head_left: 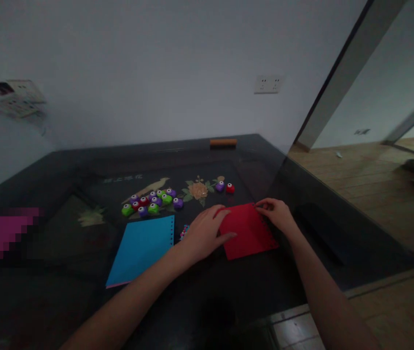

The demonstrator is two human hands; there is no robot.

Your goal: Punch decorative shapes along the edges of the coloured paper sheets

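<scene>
A red sheet [245, 231] with punched holes along its right edge lies on the dark table. My left hand [207, 231] rests at the sheet's left edge, thumb apart from the fingers and lying over the red surface. At the sheet's far right corner, the fingertips of my right hand [274, 211] are pinched together on the holed edge. To the left lies a blue sheet [143, 248], also holed down its right side, with a pink edge showing under it. Small multicoloured pieces [184, 232] show beside my left hand, which partly hides them.
Several green, red and purple pieces with white eye-like tops [153, 208] sit beyond the blue sheet. A purple piece [220, 186] and a red piece [230, 188] stand apart, farther right. A brown cylinder [223, 143] lies by the wall, and a long dark object [319, 231] is at right.
</scene>
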